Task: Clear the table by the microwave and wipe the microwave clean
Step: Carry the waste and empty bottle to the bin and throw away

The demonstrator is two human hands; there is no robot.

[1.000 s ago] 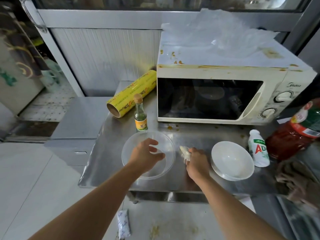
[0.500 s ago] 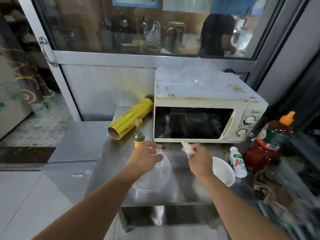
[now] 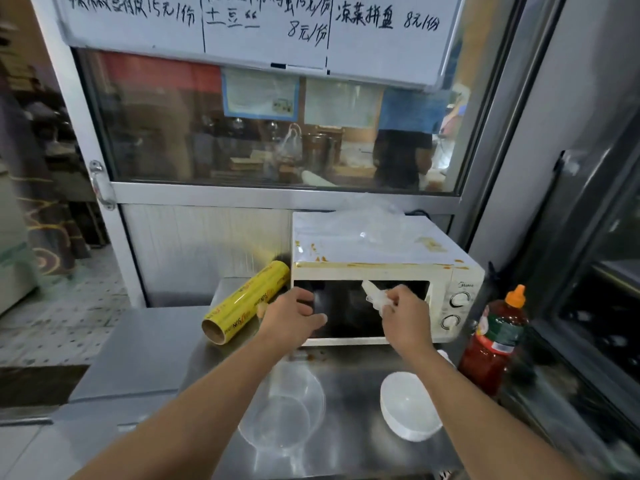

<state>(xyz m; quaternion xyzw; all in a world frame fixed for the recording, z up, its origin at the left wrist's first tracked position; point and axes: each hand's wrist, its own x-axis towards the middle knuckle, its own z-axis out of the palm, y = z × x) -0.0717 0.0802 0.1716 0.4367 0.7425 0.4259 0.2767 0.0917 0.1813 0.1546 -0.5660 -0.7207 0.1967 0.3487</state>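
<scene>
A cream microwave (image 3: 381, 251) with orange stains along its top front edge stands at the back of the steel table (image 3: 349, 441). Crumpled clear plastic (image 3: 367, 220) lies on its top. My right hand (image 3: 403, 318) pinches a small white crumpled wad (image 3: 375, 296) in front of the dark door. My left hand (image 3: 292, 315) hovers before the door's left part, fingers loosely spread, holding nothing. A clear plastic bowl (image 3: 282, 410) and a white bowl (image 3: 408, 407) sit on the table below my arms.
A yellow cling-film roll (image 3: 246, 303) lies left of the microwave. A red sauce bottle with an orange cap (image 3: 495, 341) stands to its right. A small bottle's cork (image 3: 261, 308) peeks out beside my left hand. Behind, a glass window with a whiteboard (image 3: 263, 22) above.
My head has tilted up, showing the window and whiteboard. Both hands rose from the table to the microwave door; my left hand left the clear bowl, my right kept the white wad.
</scene>
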